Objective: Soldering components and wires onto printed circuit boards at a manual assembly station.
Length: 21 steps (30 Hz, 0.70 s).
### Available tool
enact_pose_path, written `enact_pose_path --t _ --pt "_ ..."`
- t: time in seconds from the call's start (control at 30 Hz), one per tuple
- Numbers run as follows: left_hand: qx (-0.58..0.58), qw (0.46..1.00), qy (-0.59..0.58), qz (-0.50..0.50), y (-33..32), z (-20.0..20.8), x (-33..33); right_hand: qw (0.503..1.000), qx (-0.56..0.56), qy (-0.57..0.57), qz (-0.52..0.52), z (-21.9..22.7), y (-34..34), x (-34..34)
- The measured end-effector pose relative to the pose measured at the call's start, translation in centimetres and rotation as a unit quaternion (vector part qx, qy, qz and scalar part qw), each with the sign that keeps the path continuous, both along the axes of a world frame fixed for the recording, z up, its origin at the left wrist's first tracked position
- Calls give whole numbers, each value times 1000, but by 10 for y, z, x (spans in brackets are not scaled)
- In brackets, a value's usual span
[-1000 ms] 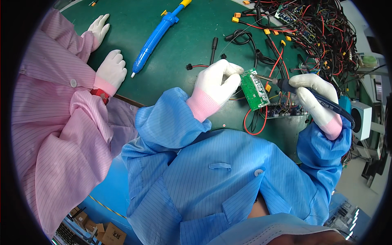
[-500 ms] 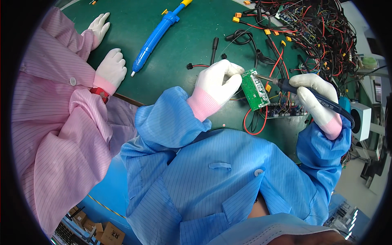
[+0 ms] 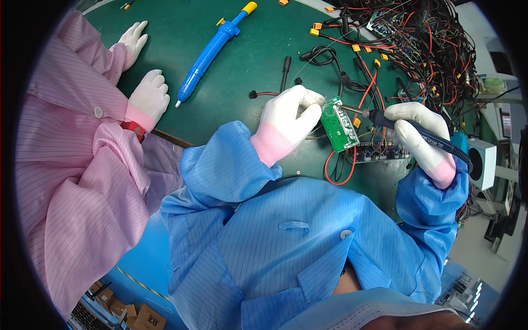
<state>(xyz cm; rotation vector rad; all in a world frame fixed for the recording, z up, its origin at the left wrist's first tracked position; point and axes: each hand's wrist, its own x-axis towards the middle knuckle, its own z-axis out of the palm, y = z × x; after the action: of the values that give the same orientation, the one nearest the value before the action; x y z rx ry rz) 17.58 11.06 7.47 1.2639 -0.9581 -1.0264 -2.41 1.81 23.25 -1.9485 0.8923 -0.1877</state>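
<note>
My left hand (image 3: 289, 116), in a white glove with a pink cuff, is closed in a pinch at the upper left corner of a green circuit board (image 3: 336, 132). Silvery solder patches run along the board's right side. In my gloved right hand (image 3: 422, 132) I grip a dark soldering iron (image 3: 432, 137) with its tip pointing left, at the board's upper end. Whether the tip touches the board I cannot tell. Just below the board, red and black wires and another populated circuit board (image 3: 379, 153) lie on the green bench.
A blue desoldering pump (image 3: 208, 61) lies on the green bench (image 3: 250, 66). To its left rest a co-worker's gloved hands (image 3: 148, 98). A tangled heap of wires and boards (image 3: 440, 49) fills the far right, with yellow connectors near it. A white box-shaped device (image 3: 482, 164) stands at right.
The circuit board and both my hands appear slightly lower and further left, as does much of the bench in view. The iron's tip stays at the board's upper end.
</note>
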Motion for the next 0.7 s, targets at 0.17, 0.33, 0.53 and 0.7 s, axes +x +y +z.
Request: enact_pose_path --t 0.17,0.33,0.53,0.7 --pt "2 1000 -6 -1 0 0 1 1000 0 4 4 0 -1 0" --pt "21 998 -49 40 0 6 6 1000 1 1 1 -1 -2 0" --pt "-160 854 -445 217 -12 3 16 1000 -3 -13 2 -4 -3 0" --pt "-25 953 -303 22 -8 7 16 1000 5 -24 6 -6 -4 -2"
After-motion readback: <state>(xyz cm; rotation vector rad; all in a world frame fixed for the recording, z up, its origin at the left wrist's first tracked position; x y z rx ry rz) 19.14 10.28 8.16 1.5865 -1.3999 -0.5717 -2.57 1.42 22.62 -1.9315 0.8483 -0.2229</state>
